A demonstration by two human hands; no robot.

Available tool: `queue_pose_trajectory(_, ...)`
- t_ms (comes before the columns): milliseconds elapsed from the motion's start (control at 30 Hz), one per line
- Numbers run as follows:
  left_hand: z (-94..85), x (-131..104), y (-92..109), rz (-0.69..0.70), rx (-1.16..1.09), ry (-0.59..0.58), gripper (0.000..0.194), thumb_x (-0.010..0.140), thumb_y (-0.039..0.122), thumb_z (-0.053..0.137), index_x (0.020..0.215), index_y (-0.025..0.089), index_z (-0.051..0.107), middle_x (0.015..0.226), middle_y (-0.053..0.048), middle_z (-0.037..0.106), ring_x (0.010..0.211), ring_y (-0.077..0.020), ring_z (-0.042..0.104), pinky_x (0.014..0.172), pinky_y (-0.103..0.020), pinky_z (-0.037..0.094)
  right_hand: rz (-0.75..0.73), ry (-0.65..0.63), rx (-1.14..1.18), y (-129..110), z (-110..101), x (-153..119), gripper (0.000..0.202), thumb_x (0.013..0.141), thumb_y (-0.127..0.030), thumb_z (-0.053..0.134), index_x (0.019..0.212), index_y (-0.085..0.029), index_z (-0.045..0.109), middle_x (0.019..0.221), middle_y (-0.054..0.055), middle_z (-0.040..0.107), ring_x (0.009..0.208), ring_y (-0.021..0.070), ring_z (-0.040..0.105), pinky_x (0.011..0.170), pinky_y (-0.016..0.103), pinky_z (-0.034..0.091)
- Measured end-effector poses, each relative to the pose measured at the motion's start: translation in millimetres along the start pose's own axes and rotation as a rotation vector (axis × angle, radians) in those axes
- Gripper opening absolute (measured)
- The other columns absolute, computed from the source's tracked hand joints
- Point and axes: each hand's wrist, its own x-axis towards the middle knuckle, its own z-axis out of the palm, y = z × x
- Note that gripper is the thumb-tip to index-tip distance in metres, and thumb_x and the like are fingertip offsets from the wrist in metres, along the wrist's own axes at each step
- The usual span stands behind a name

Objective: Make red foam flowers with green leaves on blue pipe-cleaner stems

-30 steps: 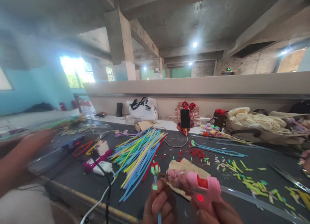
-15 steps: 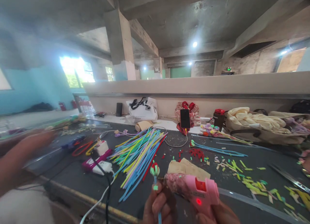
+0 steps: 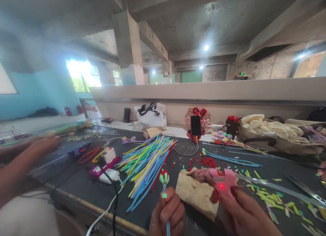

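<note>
Near the bottom centre, my left hand [image 3: 168,212] pinches the blue stem of a small flower [image 3: 164,178] with a red centre and pale green petals. A small green piece sits on the stem just above my fingers. My right hand [image 3: 244,208] is wrapped round the handle of a pink glue gun [image 3: 224,181] with a lit red light. Its nozzle points left over a cream block [image 3: 197,195], apart from the flower. Left of the flower lies a fanned pile of coloured pipe cleaners [image 3: 150,161].
Cut green and yellow pieces [image 3: 272,198], red bits [image 3: 208,162] and scissors [image 3: 303,188] lie right. A power strip [image 3: 104,171] with cables is left. A phone [image 3: 196,125] stands behind. Another person's arm [image 3: 28,161] reaches in at left.
The glue gun in my right hand has moved right and slightly up, away from the flower. More of the cream block shows. My left hand stays nearly in place with the flower.
</note>
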Motion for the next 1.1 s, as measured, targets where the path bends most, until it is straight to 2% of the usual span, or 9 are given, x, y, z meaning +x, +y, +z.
queue_pose_trajectory(100,4.8,2,1,-0.024,0.082,0.005,0.01,0.073,0.018,0.061,0.065,0.014,0.058,0.04,0.01,0.033,0.032,-0.0018,0.014,0.026,-0.011,0.012,0.069,-0.012,-0.293,19,-17,23,0.037,0.077,-0.052,0.045,0.061,-0.019,0.05,0.038,-0.003,0.051,0.03,0.0107,0.043,0.033,0.019,0.026)
queue_pose_trajectory(200,11.3,5,1,-0.086,0.263,0.07,0.012,0.071,0.025,0.064,0.063,0.016,0.06,0.04,0.009,0.033,0.033,-0.0035,0.015,0.029,-0.013,0.018,-0.11,0.056,-0.775,29,-34,33,0.035,0.076,-0.046,0.049,0.056,-0.019,0.053,0.047,0.002,0.058,0.042,0.0145,0.052,0.04,0.021,0.028)
queue_pose_trajectory(300,16.5,8,-3,-0.134,0.424,0.147,0.015,0.069,0.03,0.065,0.061,0.017,0.06,0.04,0.008,0.034,0.034,-0.0043,0.016,0.031,-0.014,0.023,-0.236,0.236,-1.079,16,-40,24,0.029,0.075,-0.042,0.051,0.058,-0.019,0.057,0.056,0.005,0.061,0.049,0.0182,0.056,0.043,0.023,0.029)
queue_pose_trajectory(367,18.1,10,-8,-0.155,0.509,0.2,0.02,0.069,0.032,0.064,0.058,0.016,0.059,0.039,0.008,0.035,0.034,-0.0039,0.018,0.032,-0.013,0.023,-0.315,0.227,-1.005,-5,-35,12,0.023,0.079,-0.035,0.048,0.064,-0.02,0.059,0.059,0.002,0.06,0.05,0.0157,0.056,0.045,0.022,0.033)
queue_pose_trajectory(433,18.5,12,-13,-0.167,0.577,0.253,0.023,0.068,0.032,0.065,0.056,0.015,0.056,0.039,0.007,0.038,0.034,-0.0031,0.022,0.033,-0.013,0.023,-0.459,0.028,-0.734,-31,-25,2,0.017,0.081,-0.029,0.047,0.074,-0.021,0.06,0.061,0.0,0.059,0.054,0.0126,0.056,0.051,0.021,0.039)
queue_pose_trajectory(567,18.7,15,-21,-0.181,0.675,0.329,0.03,0.062,0.034,0.07,0.05,0.013,0.053,0.036,0.005,0.044,0.034,-0.0022,0.031,0.038,-0.012,0.028,-0.68,-0.114,-0.451,-65,-5,-4,0.009,0.078,-0.022,0.054,0.076,-0.018,0.061,0.066,0.001,0.06,0.059,0.0112,0.055,0.055,0.02,0.042)
queue_pose_trajectory(700,22.1,16,-24,-0.235,0.71,0.369,0.035,0.058,0.038,0.072,0.046,0.012,0.053,0.034,0.003,0.048,0.033,-0.0025,0.037,0.04,-0.014,0.033,-0.759,-0.18,-0.365,-66,6,0,0.005,0.075,-0.018,0.06,0.079,-0.017,0.062,0.072,0.003,0.063,0.067,0.012,0.058,0.063,0.021,0.045)
queue_pose_trajectory(867,29.1,16,-26,-0.268,0.657,0.37,0.033,0.058,0.035,0.073,0.046,0.012,0.053,0.032,0.004,0.046,0.031,-0.002,0.036,0.036,-0.011,0.031,-0.837,-0.16,-0.362,-61,10,1,0.009,0.074,-0.008,0.058,0.078,-0.015,0.061,0.07,0.003,0.063,0.066,0.01,0.058,0.071,0.022,0.045)
queue_pose_trajectory(1100,28.0,16,-28,-0.267,0.676,0.396,0.028,0.061,0.034,0.072,0.051,0.012,0.056,0.033,0.005,0.048,0.03,-0.0018,0.038,0.034,-0.01,0.029,-0.741,-0.15,-0.275,-58,9,-4,0.008,0.07,-0.009,0.061,0.073,-0.016,0.061,0.065,0.0,0.062,0.06,0.0095,0.056,0.062,0.02,0.044)
